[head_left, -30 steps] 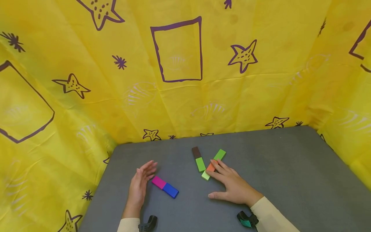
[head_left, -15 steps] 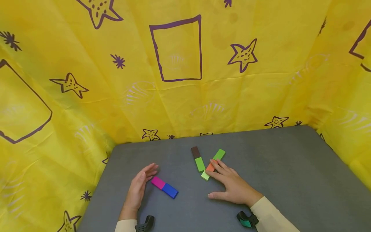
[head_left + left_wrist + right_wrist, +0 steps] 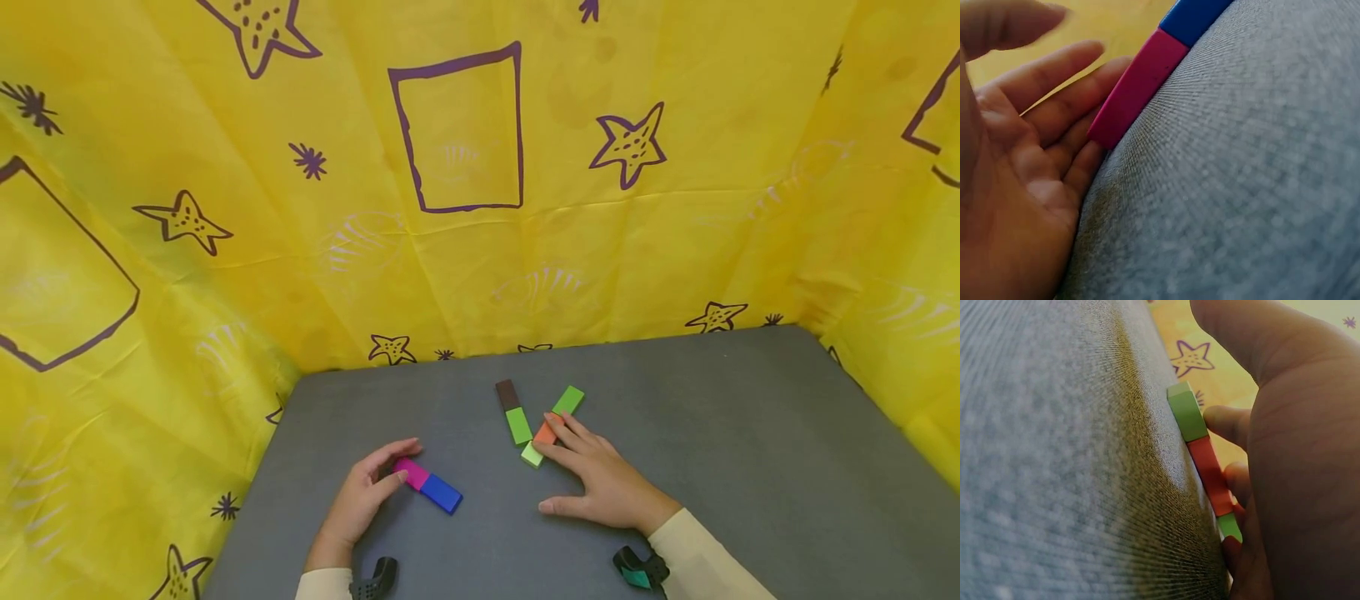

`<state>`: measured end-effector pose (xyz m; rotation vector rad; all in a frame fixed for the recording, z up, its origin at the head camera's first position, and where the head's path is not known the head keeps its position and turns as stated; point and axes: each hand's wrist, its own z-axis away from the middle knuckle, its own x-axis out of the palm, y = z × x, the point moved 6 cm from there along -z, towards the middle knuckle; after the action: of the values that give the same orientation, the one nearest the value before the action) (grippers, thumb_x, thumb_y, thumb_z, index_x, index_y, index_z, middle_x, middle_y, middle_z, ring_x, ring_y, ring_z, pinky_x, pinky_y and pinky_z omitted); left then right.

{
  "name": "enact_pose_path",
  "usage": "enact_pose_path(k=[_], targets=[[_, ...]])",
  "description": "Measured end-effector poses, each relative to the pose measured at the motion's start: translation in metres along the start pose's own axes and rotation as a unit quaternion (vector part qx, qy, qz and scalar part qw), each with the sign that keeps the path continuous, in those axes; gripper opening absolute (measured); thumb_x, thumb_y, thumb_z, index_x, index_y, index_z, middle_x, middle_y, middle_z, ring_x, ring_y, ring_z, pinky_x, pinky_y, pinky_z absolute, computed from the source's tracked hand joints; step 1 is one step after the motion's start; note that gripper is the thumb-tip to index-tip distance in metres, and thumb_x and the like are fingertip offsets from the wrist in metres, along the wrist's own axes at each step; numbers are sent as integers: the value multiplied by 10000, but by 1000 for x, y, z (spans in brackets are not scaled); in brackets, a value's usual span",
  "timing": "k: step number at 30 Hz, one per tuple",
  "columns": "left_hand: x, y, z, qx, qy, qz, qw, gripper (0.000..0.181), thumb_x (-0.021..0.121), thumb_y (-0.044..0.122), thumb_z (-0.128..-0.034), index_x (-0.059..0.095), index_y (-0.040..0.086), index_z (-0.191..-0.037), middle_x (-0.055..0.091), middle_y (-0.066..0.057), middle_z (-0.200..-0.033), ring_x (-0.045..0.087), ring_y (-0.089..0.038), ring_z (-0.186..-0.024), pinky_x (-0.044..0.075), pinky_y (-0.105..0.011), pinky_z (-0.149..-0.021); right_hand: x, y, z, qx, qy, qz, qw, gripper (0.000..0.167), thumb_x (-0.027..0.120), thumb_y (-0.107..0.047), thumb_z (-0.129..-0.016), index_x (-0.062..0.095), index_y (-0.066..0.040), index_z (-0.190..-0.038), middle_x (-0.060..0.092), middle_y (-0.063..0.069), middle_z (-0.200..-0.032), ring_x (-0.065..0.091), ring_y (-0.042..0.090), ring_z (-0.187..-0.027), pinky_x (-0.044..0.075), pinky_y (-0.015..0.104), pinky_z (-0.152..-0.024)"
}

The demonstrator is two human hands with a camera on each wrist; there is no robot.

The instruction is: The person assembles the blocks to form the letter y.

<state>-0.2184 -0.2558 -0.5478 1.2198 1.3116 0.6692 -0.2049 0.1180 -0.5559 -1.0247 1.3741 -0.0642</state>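
My left hand [image 3: 356, 504] is at the end of a pink block [image 3: 414, 473], its thumb on the near side and its fingers on the far side. In the left wrist view the thumb is raised away from the pink block [image 3: 1138, 90], while the fingers lie close behind it. A blue block [image 3: 441, 493] adjoins the pink one end to end. My right hand [image 3: 607, 487] rests its fingertips on an orange block [image 3: 545, 432], with the thumb held apart. That orange block sits in line between a light green block [image 3: 532, 454] and a green block [image 3: 569, 399].
A brown block [image 3: 507, 395] and another green block [image 3: 517, 426] form a second row, meeting the light green block in a V shape. Everything lies on a grey cloth-covered table [image 3: 675, 400]. Yellow patterned fabric [image 3: 465, 283] stands behind and at both sides.
My left hand has turned and moved toward the pink block, and its thumb has come over to the block's near side. The right hand and all the blocks have stayed put.
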Motion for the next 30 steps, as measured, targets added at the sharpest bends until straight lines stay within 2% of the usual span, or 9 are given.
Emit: enact_pose_path(k=[3,6,10,14,19,22,30], targets=[[-1,2,1,-21,-45,-392,9992,480,728,-95,-943,709,17,-1409,750,-103,-1322,602,-245,-1355,368,-192,-1111,1,0,0,13,-31,18,10000,907,677,-766,-949,495,-238,-1664,198,73,-1796,83,352,-1648,247,763,-1166],[-4,1,1,-184,5,-781,9968,547,759,-138,-881,751,89,-1379,757,-14,-1309,588,-228,-1352,353,-191,-1108,1,1,-1,14,-45,31,10000,907,671,-771,-950,494,-240,-1664,196,73,-1796,80,349,-1649,245,764,-1166],[-9,-4,3,-481,127,-1185,9917,558,841,-98,-860,785,175,-1343,745,85,-1299,571,-209,-1339,356,-242,-1122,1,1,-1,11,-32,20,10000,904,672,-770,-950,501,-238,-1661,199,76,-1795,82,349,-1649,242,765,-1167],[-15,-7,3,-699,382,-1274,9886,510,923,-8,-846,811,197,-1300,755,89,-1262,594,-214,-1291,383,-287,-1110,1,2,0,19,-13,16,10000,892,682,-754,-954,502,-239,-1660,198,75,-1796,82,347,-1649,242,764,-1167],[-19,-11,4,-885,703,-1411,9835,465,947,33,-835,832,209,-1250,759,88,-1214,609,-200,-1235,395,-250,-1066,1,2,0,-32,40,46,10000,872,694,-723,-968,501,-229,-1660,203,73,-1795,95,351,-1647,260,767,-1156],[-20,-12,4,-891,851,-1420,9822,442,947,37,-836,842,219,-1225,757,88,-1195,615,-189,-1214,397,-205,-1039,2,2,1,-76,62,73,9999,871,681,-726,-974,496,-226,-1662,203,60,-1796,104,354,-1646,269,767,-1151],[-24,-9,4,-499,1310,-1058,9845,342,924,23,-871,845,177,-1166,762,30,-1155,684,-200,-1112,485,-174,-943,0,0,2,-166,101,-112,9997,794,690,-680,-996,547,-226,-1631,246,25,-1783,123,330,-1645,259,762,-1160]])
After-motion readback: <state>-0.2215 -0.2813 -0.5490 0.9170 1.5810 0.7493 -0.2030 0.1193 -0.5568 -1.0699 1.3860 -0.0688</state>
